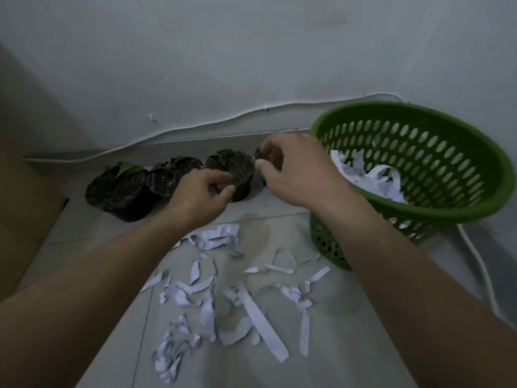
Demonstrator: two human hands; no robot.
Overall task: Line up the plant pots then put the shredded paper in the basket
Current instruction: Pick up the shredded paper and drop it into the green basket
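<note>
You are in the first step — lining up the plant pots (173, 180), which sit in a row on the tiled floor (335, 345) near the wall (251, 65). The row's long axis runs from about 8 o'clock to 2 o'clock across the view, with small green leaves pointing up from the soil. Your left hand (200, 194) curls its fingers against the third pot (237, 169); your right hand (293, 169) pinches thumb and fingers on the rim of the fourth pot (260, 155), mostly hidden behind that hand. Whether either pot is lifted cannot be told. The next move calls for nudging these two pots into the same axis as the others, upright and touching. The shredded paper (237, 301) lies scattered at 6 o'clock — some already sits in the green basket (436, 208) at 3 o'clock, which is tilted toward you. Then gather the loose strips.
</note>
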